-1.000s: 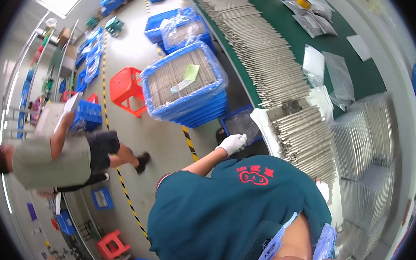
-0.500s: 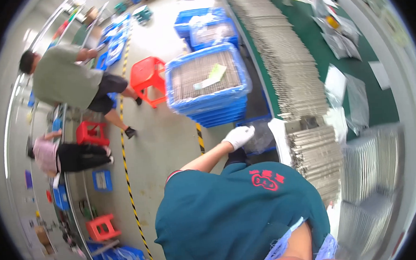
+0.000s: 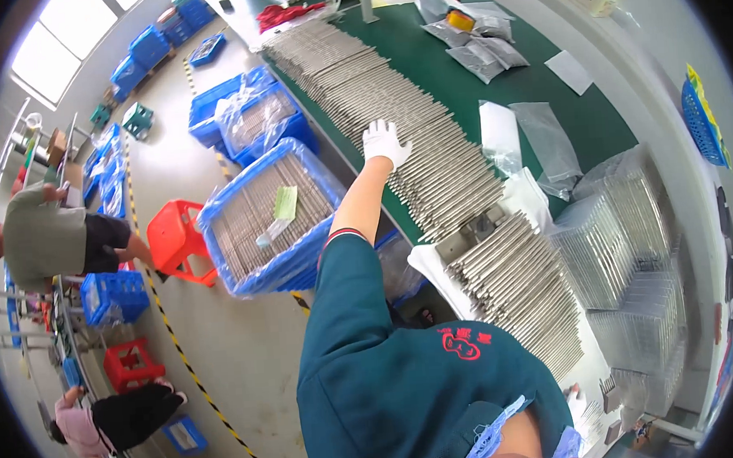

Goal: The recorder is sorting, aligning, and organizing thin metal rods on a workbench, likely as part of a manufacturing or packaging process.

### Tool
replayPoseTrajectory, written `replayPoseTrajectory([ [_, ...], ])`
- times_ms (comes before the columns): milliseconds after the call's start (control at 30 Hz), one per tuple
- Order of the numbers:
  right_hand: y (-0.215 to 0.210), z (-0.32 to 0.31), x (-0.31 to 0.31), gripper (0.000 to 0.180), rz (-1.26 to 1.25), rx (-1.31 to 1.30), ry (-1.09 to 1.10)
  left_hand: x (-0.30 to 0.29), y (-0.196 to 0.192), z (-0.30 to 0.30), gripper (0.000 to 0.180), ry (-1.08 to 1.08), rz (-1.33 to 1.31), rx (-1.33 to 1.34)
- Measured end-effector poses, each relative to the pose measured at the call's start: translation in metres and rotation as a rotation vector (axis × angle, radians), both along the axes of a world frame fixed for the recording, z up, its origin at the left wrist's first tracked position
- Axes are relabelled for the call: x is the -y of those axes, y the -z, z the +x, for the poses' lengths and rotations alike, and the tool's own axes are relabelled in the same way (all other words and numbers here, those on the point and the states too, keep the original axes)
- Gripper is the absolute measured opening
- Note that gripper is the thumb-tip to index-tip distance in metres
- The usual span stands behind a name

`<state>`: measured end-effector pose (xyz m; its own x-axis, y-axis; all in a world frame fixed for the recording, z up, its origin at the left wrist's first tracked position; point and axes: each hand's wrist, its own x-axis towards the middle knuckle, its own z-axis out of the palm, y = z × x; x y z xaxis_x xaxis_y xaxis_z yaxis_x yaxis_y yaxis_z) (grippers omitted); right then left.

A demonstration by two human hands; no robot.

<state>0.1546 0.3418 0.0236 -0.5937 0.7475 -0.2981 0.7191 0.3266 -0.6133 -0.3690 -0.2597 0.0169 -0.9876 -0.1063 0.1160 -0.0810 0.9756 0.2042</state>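
My left hand (image 3: 387,145), in a white glove, reaches over the bench with its fingers spread. It rests on or just above a long row of thin silvery metal rods (image 3: 442,161) lying side by side. Closer to me, a second batch of metal rods (image 3: 517,283) lies on white cloth. A small metal block (image 3: 481,224) sits between the two batches. Beside the bench's lower end, only a bit of my right hand (image 3: 575,396) shows past my shirt; its fingers are too hidden to read.
Blue crates (image 3: 275,214) filled with rods stand left of the bench, a green slip on top. Clear plastic trays (image 3: 611,248) are stacked at the right. Plastic bags (image 3: 490,49) lie on the green mat. Red stools (image 3: 178,240) and two people occupy the left side.
My left hand has moved from low beside the crates up and over the long row of rods, its fingers now spread. The view has turned toward the bench.
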Motion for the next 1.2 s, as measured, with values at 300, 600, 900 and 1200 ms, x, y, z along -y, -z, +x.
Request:
replayPoseTrajectory([
  [300,0.037,0.11,0.035,0.031,0.251,-0.068,0.064,0.004,-0.038,-0.061,0.103,-0.073,-0.078,0.273],
  [600,0.048,0.066,0.026,0.026,-0.013,0.028,0.207,-0.002,-0.056,-0.072,0.11,0.057,-0.206,0.472],
  [900,0.056,0.053,0.018,0.023,-0.058,-0.049,0.201,-0.028,-0.047,-0.064,0.101,-0.015,-0.123,0.437],
  [1200,0.026,0.058,0.031,0.026,-0.145,-0.166,0.227,-0.065,0.009,-0.077,0.023,-0.16,0.097,0.274],
])
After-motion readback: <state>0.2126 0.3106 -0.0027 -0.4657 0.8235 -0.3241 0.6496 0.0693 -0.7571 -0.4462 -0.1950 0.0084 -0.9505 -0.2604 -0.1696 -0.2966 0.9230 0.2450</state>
